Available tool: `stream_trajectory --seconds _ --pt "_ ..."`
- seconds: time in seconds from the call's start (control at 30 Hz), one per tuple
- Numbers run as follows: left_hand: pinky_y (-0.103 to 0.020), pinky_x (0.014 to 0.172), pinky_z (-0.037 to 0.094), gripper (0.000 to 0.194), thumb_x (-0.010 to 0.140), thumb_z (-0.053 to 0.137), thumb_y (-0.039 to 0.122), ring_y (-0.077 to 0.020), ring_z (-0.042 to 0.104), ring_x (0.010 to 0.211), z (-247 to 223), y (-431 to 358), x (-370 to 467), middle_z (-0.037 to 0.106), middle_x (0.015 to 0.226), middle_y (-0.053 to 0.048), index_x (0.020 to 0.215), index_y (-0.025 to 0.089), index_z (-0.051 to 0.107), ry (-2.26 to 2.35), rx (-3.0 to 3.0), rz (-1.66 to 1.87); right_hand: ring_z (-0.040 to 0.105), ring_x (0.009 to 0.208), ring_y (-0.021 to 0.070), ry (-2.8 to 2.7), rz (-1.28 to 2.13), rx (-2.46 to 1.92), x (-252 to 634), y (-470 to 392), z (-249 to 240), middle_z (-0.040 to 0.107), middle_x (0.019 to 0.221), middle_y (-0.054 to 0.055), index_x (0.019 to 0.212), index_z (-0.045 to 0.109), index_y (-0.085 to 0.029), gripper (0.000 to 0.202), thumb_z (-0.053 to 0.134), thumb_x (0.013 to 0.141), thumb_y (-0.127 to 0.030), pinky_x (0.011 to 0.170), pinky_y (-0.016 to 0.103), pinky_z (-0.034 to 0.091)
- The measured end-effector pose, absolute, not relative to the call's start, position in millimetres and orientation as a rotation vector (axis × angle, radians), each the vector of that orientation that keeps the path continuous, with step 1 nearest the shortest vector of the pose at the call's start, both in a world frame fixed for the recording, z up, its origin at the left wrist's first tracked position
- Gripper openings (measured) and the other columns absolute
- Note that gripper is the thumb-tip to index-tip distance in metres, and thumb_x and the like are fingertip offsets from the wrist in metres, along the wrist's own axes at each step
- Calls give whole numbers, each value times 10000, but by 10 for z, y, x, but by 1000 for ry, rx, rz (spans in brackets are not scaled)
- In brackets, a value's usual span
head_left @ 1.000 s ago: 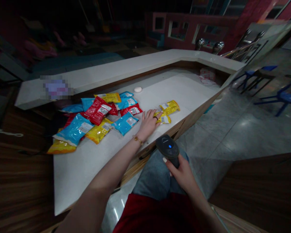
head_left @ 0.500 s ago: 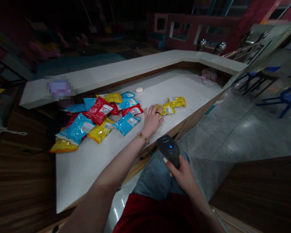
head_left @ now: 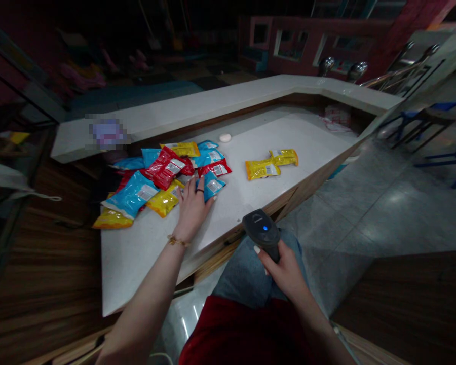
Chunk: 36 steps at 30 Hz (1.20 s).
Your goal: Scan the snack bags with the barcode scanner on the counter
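My left hand (head_left: 193,203) lies with fingers spread over a blue snack packet (head_left: 214,186) at the right edge of a pile. Around it are a yellow packet (head_left: 163,201), a red packet (head_left: 164,168), a larger blue packet (head_left: 132,194) and several others, many with barcode labels facing up. My right hand (head_left: 285,263) is wrapped round the handle of a black barcode scanner (head_left: 261,227), held over my lap with a blue light lit on top. Farther right, one yellow packet (head_left: 262,170) touches another yellow packet (head_left: 285,157).
The packets rest on a white desk (head_left: 231,203) behind a raised counter ledge (head_left: 213,101). A small white oval object (head_left: 225,137) sits beyond the pile. Crumpled plastic (head_left: 336,119) lies in the far corner. Blue stools (head_left: 450,157) stand on the tiled floor at right.
My left hand has moved left, from beside the nearer yellow packet onto the blue packet by the pile. The scanner stays in my right hand, and the view has shifted slightly.
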State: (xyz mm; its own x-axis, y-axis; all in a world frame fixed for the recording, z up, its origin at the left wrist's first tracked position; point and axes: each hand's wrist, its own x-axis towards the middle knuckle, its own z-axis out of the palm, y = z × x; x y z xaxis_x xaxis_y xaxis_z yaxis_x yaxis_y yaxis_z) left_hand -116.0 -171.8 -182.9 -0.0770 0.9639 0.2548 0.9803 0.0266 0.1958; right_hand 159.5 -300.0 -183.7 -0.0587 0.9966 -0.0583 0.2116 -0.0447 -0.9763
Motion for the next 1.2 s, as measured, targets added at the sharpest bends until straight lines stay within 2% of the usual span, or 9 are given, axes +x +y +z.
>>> stream_trajectory --seconds 0.13,0.27,0.4,0.53,0.8,0.97,1.1,1.2 --pt "-711 1316 228 704 1030 604 368 -459 498 1495 -1852 -1719 -1168 538 1601 -282 1665 100 461 -2214 -2092 -465 532 466 177 -1407 1170 -1366 1611 -2989 -1806 556 553 -55 1001 719 -197 303 710 899 -482 463 252 440" --pt "-680 1310 255 643 1041 603 370 -422 525 1452 -1912 -1836 -1083 585 1521 -246 1638 147 514 -2076 -2195 -570 560 483 188 -1422 1174 -1375 1605 -2991 -1791 585 579 -39 1016 726 -188 307 704 905 -474 470 258 452" --pt "-665 1331 225 605 1073 585 389 -368 512 1482 -1983 -1933 -1004 543 1620 -181 1663 282 501 -1917 -2384 -602 560 474 177 -1447 1188 -1344 1552 -3011 -1815 612 612 -31 1022 720 -189 263 683 904 -421 465 250 457" --pt "-690 1336 206 546 1095 557 402 -389 442 1563 -2020 -1933 -979 443 1749 -121 1638 354 546 -1908 -2468 -481 567 477 174 -1463 1195 -1337 1505 -3019 -1821 626 635 -24 1045 724 -181 268 667 909 -405 469 250 465" --pt "-692 1346 203 583 1083 583 442 -389 393 1617 -2036 -1883 -963 415 1773 -116 1655 338 530 -1946 -2492 -460 600 510 188 -1487 1216 -1345 1475 -2995 -1770 654 674 -12 1106 732 -167 322 662 905 -409 498 262 474" --pt "-693 1348 184 566 1087 574 435 -377 428 1592 -2064 -1876 -983 436 1757 -133 1638 308 550 -1955 -2502 -530 627 557 203 -1491 1196 -1346 1454 -2977 -1757 667 693 1 1119 731 -166 338 657 898 -412 497 261 466" --pt "-694 1340 198 755 1034 661 479 -397 438 1572 -2098 -1874 -984 452 1724 -211 1699 203 433 -1993 -2438 -636 637 567 205 -1511 1198 -1347 1441 -2963 -1737 660 682 -4 1113 731 -172 323 648 906 -405 508 262 473" --pt "-691 1335 213 739 1030 669 472 -391 498 1509 -2109 -1874 -986 547 1630 -226 1672 171 460 -1997 -2433 -671 635 564 201 -1519 1202 -1354 1431 -2948 -1721 659 689 -6 1100 732 -175 314 645 904 -404 518 264 477"
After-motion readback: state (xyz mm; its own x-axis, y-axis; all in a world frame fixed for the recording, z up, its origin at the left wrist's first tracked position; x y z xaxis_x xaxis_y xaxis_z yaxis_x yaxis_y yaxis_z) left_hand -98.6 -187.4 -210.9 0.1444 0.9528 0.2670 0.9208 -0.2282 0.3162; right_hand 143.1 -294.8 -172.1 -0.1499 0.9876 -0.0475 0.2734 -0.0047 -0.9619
